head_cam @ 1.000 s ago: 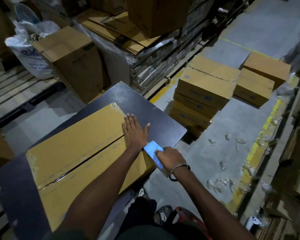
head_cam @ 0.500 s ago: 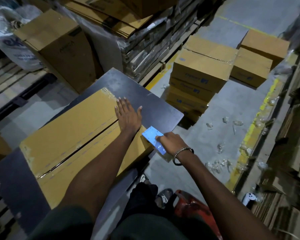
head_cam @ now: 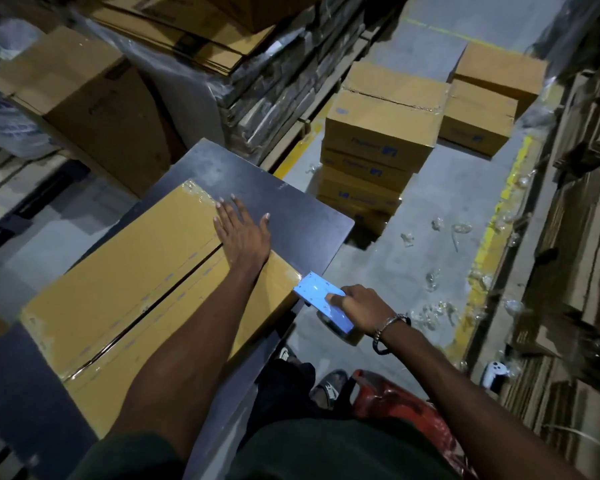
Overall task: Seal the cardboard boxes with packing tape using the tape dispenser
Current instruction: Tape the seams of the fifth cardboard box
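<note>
A long flat cardboard box (head_cam: 125,271) lies on a dark table (head_cam: 291,216), its centre seam running lengthwise and clear tape at its far corner. My left hand (head_cam: 245,237) rests flat, fingers spread, on the box's right end over the seam. My right hand (head_cam: 362,304) grips a blue tape dispenser (head_cam: 321,299) just off the box's near right corner, below the table edge. The tape roll is mostly hidden under the hand.
A stack of sealed boxes (head_cam: 378,140) stands on the floor right of the table, with two more boxes (head_cam: 482,109) behind. Tape scraps litter the floor by a yellow line (head_cam: 492,244). A tall box (head_cam: 94,109) and wrapped pallet stand behind. A red stool (head_cam: 392,400) is near my feet.
My right hand has drawn the dispenser away from the box's right end and down past the corner. My left hand has slid slightly further along the box top.
</note>
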`<action>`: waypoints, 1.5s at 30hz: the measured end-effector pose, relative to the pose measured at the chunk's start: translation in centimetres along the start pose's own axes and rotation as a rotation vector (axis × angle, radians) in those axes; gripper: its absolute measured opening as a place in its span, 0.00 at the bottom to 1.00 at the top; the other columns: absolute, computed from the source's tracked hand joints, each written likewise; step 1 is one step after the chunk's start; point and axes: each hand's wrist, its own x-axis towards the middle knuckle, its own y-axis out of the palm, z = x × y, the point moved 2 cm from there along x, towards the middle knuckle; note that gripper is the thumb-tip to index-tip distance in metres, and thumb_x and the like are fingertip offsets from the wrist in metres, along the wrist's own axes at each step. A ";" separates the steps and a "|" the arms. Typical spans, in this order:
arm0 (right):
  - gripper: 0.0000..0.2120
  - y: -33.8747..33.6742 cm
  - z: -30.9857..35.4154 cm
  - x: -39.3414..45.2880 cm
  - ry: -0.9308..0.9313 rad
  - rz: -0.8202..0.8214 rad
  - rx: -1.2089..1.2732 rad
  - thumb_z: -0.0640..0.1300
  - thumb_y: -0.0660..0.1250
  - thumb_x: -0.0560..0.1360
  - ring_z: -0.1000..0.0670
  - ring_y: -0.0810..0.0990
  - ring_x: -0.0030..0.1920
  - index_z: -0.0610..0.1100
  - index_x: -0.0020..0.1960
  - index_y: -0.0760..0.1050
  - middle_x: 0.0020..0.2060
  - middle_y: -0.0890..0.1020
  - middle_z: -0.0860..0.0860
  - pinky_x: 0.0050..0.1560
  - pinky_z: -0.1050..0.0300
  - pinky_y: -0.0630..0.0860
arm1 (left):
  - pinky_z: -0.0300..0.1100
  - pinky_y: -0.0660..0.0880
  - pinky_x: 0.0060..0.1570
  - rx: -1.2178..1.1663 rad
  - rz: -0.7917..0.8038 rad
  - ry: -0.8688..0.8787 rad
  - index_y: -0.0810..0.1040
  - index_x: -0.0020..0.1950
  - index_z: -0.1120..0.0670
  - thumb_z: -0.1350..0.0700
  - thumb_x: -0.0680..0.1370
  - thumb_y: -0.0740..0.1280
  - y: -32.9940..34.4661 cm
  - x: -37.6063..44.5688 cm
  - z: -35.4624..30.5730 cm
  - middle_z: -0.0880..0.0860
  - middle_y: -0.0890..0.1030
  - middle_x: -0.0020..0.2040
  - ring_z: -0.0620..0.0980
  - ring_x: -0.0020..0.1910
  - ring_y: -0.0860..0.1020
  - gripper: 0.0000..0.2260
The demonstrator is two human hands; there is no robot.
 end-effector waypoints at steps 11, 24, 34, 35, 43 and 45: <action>0.18 0.2 -4.2 -1.3 -0.003 0.013 -0.096 0.61 0.62 0.80 0.47 0.77 0.40 0.49 0.39 0.73 0.38 0.78 0.50 0.37 0.53 0.66 | 0.61 0.49 0.83 -0.028 -0.016 0.013 0.39 0.85 0.60 0.32 0.86 0.46 -0.2 -0.3 -0.1 0.66 0.46 0.85 0.62 0.85 0.45 0.40; 0.17 3.8 -3.1 1.6 0.010 -0.083 -0.169 0.60 0.58 0.80 0.40 0.78 0.56 0.47 0.51 0.76 0.57 0.81 0.42 0.49 0.51 0.70 | 0.58 0.47 0.83 -0.032 -0.012 -0.003 0.40 0.85 0.61 0.31 0.85 0.43 -0.4 -0.5 -0.4 0.66 0.47 0.85 0.62 0.85 0.46 0.41; 0.17 4.4 -3.3 2.6 0.016 -0.161 -0.145 0.59 0.60 0.79 0.41 0.78 0.48 0.47 0.43 0.76 0.47 0.82 0.44 0.42 0.52 0.65 | 0.58 0.53 0.83 -0.160 -0.104 -0.038 0.49 0.86 0.58 0.35 0.87 0.45 -0.8 -1.2 -0.6 0.62 0.54 0.85 0.58 0.85 0.51 0.35; 0.17 4.3 -3.2 2.7 0.023 -0.151 -0.120 0.59 0.61 0.78 0.42 0.77 0.46 0.47 0.41 0.76 0.43 0.81 0.45 0.41 0.52 0.65 | 0.58 0.53 0.83 -0.150 -0.107 -0.042 0.50 0.86 0.58 0.35 0.87 0.45 -0.8 -1.1 -0.6 0.62 0.54 0.85 0.58 0.85 0.51 0.35; 0.24 3.7 -4.6 5.1 0.070 -0.017 0.125 0.57 0.68 0.74 0.47 0.66 0.31 0.45 0.28 0.63 0.27 0.68 0.50 0.37 0.47 0.60 | 0.60 0.48 0.83 -0.111 -0.079 -0.061 0.50 0.86 0.58 0.34 0.87 0.42 -0.7 -1.0 -0.5 0.60 0.53 0.86 0.56 0.86 0.49 0.36; 0.24 3.5 -5.4 5.5 0.091 0.017 0.078 0.58 0.67 0.73 0.47 0.69 0.31 0.44 0.28 0.64 0.28 0.72 0.49 0.38 0.47 0.62 | 0.60 0.48 0.83 -0.132 -0.075 -0.063 0.50 0.86 0.58 0.34 0.87 0.42 -0.7 -1.0 -0.4 0.60 0.53 0.86 0.55 0.86 0.48 0.36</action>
